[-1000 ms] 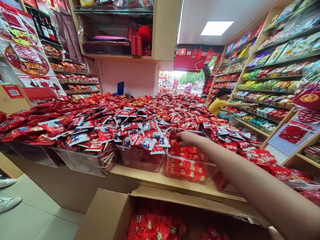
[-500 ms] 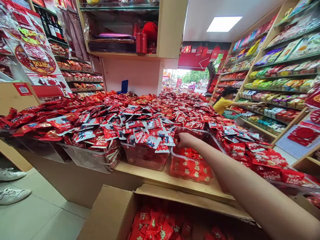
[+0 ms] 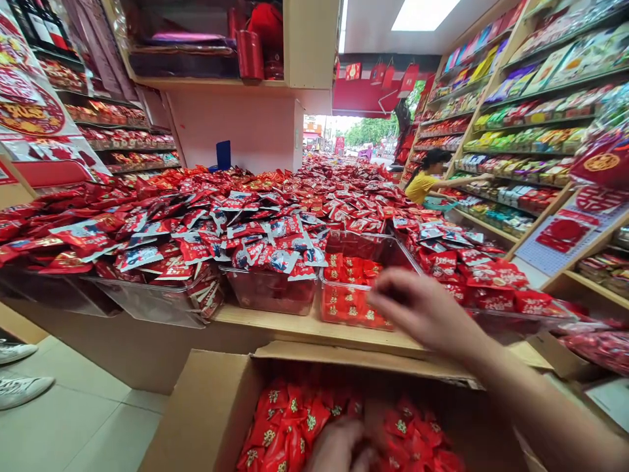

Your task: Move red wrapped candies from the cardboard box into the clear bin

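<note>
My right hand hovers over the front right rim of a clear plastic bin. Its fingers are loosely bent, apart from the thumb, with nothing visible between them. Inside the bin, small red packets with gold characters lie in a low layer. Below, an open cardboard box contains more red packets of this kind. My left hand reaches down among them, blurred and cut off by the bottom edge; its fingertips are hidden and its grip is unclear.
Neighbouring clear bins are heaped with red and white packets. Stocked shelves line the right wall, where a person in a yellow top reaches out. At left, a white shoe stands on the tiled floor.
My right hand has pulled out of the bin, toward me and to the right. My left hand has come into view in the cardboard box. The view has shifted slightly to the right.
</note>
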Available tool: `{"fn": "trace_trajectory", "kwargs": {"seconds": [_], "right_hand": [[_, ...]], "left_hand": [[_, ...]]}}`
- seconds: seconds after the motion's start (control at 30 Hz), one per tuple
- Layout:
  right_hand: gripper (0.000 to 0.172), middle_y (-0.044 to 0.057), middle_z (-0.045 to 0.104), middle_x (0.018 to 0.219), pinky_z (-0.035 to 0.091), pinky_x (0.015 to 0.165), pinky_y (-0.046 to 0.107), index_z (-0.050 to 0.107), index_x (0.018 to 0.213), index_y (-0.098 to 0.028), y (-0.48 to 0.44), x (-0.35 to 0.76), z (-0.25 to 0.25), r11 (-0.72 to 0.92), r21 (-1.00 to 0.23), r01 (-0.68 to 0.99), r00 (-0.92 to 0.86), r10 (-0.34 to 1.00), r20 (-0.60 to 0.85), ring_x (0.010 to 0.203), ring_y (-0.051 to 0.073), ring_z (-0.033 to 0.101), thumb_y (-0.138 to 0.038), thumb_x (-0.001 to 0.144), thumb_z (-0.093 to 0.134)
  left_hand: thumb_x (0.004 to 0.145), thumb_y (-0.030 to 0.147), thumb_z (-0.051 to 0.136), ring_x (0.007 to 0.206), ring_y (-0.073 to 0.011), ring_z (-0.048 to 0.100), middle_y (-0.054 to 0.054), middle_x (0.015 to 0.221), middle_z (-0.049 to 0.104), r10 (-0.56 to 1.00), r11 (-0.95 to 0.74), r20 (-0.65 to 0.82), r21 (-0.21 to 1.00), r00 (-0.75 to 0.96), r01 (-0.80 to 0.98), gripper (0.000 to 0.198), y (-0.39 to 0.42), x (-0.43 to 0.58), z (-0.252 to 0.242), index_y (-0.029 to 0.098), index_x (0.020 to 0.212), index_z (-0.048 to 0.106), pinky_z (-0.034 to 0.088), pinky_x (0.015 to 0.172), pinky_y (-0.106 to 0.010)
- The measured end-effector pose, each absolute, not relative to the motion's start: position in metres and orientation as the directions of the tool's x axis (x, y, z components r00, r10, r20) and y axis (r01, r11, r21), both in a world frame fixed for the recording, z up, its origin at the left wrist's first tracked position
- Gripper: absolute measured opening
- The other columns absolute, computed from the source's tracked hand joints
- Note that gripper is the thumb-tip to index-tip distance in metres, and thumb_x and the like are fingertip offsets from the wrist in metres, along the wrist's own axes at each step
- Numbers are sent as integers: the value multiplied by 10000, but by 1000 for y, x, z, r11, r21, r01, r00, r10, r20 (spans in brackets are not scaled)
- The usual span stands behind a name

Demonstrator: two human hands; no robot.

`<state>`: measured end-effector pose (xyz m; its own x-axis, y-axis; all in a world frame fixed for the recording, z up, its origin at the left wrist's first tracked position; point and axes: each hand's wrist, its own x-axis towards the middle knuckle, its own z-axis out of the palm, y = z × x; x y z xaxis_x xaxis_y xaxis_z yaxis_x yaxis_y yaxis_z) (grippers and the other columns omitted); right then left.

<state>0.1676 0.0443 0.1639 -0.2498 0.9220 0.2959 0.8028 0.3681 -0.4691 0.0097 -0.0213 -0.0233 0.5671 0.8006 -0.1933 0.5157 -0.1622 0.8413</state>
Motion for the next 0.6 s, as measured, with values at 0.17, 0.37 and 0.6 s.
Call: {"fn": "trace_trajectory", "kwargs": {"seconds": [0.17,0.37,0.6], "right_hand": [[295,114,615,1027,424,800,355,633,947,-225,-49,181,41,34,-406,913,-141,961,-237,943,282,555,-165,662,584],[435,197,506,1178,415,752,462,613,1041,-196,-54,179,-17,-144,-136,980,119,977,-178,1022,381,475,-92,618,621],[160,138,571,930,437,746,288,629,802,-144,-49,187,-10,-143,-420,896,90,986,-143,850,236,568,-101,668,553]], "left_hand": [[753,174,460,750,-179,567,-50,845,631,890,-171,-30,903,456,393,195,-15,8,-18,192,862,621,438,686,-270],[746,212,488,650,-158,530,-19,737,604,887,-139,-32,932,460,334,179,-16,13,-20,186,860,624,425,621,-258],[752,224,502,646,-138,523,-16,719,594,895,-25,-80,973,438,230,158,-13,17,-17,156,851,606,420,602,-241]]}}
